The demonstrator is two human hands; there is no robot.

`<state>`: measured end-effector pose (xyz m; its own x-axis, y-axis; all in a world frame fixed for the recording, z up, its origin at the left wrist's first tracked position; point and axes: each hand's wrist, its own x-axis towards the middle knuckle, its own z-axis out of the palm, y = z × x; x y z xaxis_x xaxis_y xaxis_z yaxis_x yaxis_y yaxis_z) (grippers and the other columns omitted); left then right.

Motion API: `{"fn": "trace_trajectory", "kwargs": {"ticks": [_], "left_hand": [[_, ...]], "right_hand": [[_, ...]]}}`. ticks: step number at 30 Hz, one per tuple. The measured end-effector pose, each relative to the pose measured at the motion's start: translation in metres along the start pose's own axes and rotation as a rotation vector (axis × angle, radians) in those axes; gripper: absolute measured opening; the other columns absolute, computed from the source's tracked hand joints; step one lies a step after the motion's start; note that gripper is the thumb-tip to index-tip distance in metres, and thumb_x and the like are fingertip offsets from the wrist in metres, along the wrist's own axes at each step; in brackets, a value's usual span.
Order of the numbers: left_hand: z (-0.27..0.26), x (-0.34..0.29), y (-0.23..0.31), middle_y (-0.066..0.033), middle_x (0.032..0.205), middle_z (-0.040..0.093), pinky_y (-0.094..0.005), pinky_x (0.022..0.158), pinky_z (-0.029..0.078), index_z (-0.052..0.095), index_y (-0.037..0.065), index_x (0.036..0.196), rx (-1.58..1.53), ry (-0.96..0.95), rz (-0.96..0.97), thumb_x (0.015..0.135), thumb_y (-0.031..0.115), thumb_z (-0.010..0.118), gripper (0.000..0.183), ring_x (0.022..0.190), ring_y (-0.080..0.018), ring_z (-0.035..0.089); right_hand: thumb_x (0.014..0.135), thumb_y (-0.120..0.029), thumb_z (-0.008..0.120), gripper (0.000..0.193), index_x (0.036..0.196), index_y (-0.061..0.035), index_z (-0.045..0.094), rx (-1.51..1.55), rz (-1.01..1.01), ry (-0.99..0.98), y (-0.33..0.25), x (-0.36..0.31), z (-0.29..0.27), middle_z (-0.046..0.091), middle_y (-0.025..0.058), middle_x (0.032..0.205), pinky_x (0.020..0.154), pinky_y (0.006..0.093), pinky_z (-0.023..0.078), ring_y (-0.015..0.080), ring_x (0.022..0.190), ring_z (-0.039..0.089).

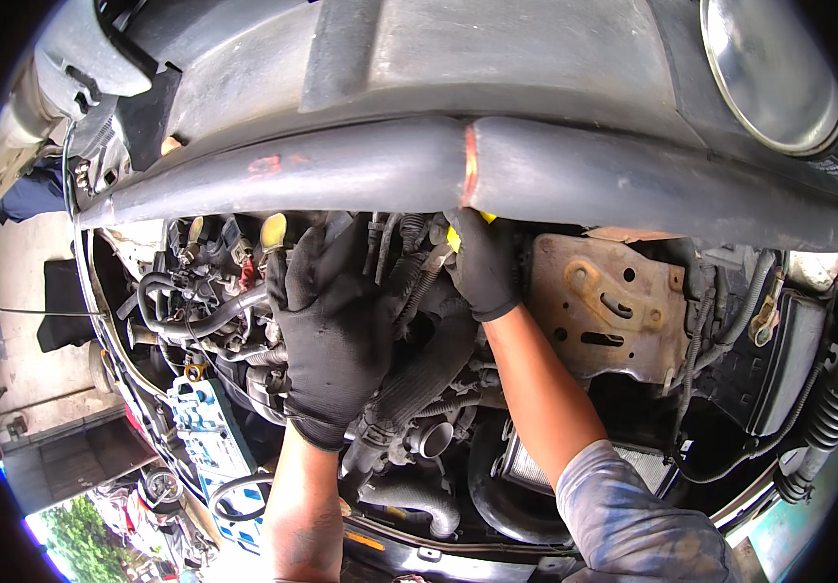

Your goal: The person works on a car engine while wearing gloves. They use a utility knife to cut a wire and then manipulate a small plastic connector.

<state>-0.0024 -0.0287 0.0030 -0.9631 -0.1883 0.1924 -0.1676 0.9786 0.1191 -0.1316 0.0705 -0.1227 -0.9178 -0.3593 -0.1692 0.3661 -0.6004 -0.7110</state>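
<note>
My left hand, in a black glove, reaches into an engine bay with its fingers stretched and apart. Its fingertips come up to the lower edge of a long dark grey panel, and I see nothing held in it. My right hand, also gloved in black, is closed round a small yellow object just below that edge. The glove and panel cover most of that object, so its kind does not show. A ribbed corrugated hose and a thick black sleeved hose run between the hands.
Right of my right arm sits a rusty metal bracket plate. A blue tray rests at the left edge of the bay. A yellow cap stands beside my left fingers. A round lamp is at the upper right.
</note>
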Motion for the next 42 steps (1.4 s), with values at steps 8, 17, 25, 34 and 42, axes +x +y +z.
{"fn": "trace_trajectory", "kwargs": {"ticks": [8,17,25,34,42], "left_hand": [[0.001,-0.002,-0.005,-0.0159,0.15,0.057,-0.0621,0.126,0.021,0.073,0.007,0.092,-0.05,-0.002,0.004,0.081,0.021,0.079,0.019,0.15,-0.0414,0.038],[-0.002,-0.002,-0.003,-0.0151,0.15,0.058,-0.0625,0.126,0.021,0.073,0.007,0.092,0.012,-0.003,0.012,0.082,0.02,0.077,0.016,0.149,-0.0412,0.04],[-0.001,-0.001,0.001,-0.0154,0.151,0.057,-0.0627,0.125,0.022,0.073,0.006,0.091,0.028,0.006,0.029,0.085,0.017,0.075,0.013,0.148,-0.0428,0.04],[-0.003,0.0,0.001,-0.017,0.152,0.057,-0.0634,0.125,0.022,0.072,0.004,0.094,0.061,-0.023,0.048,0.085,0.015,0.072,0.014,0.148,-0.0445,0.04],[-0.001,0.001,0.002,-0.0167,0.153,0.056,-0.0645,0.125,0.021,0.071,0.005,0.095,0.019,0.008,0.015,0.084,0.017,0.074,0.017,0.147,-0.0451,0.04]], "right_hand": [[0.102,-0.015,0.063,0.014,0.103,-0.0018,0.064,0.094,-0.01,0.098,0.009,0.003,-0.002,0.065,0.0044,0.084,0.058,0.0238,0.051,0.0122,0.066,0.064],[0.098,-0.008,0.061,0.016,0.11,0.0022,0.065,-0.038,0.117,-0.26,0.001,0.01,-0.027,0.065,0.0094,0.095,0.075,0.0339,0.055,0.0182,0.08,0.065],[0.096,-0.007,0.067,0.019,0.112,0.0025,0.067,-0.5,-0.292,-0.23,0.008,0.01,-0.028,0.07,0.0113,0.104,0.084,0.0367,0.056,0.0215,0.093,0.068],[0.101,-0.015,0.063,0.019,0.106,0.0018,0.068,-0.263,-0.144,-0.025,0.048,0.02,-0.027,0.067,0.0087,0.101,0.085,0.0386,0.053,0.0211,0.094,0.065],[0.105,-0.017,0.062,0.015,0.118,-0.0089,0.06,-0.61,-0.355,-0.003,0.084,0.039,-0.053,0.061,0.0049,0.1,0.054,0.0253,0.05,0.0139,0.077,0.063]]}}
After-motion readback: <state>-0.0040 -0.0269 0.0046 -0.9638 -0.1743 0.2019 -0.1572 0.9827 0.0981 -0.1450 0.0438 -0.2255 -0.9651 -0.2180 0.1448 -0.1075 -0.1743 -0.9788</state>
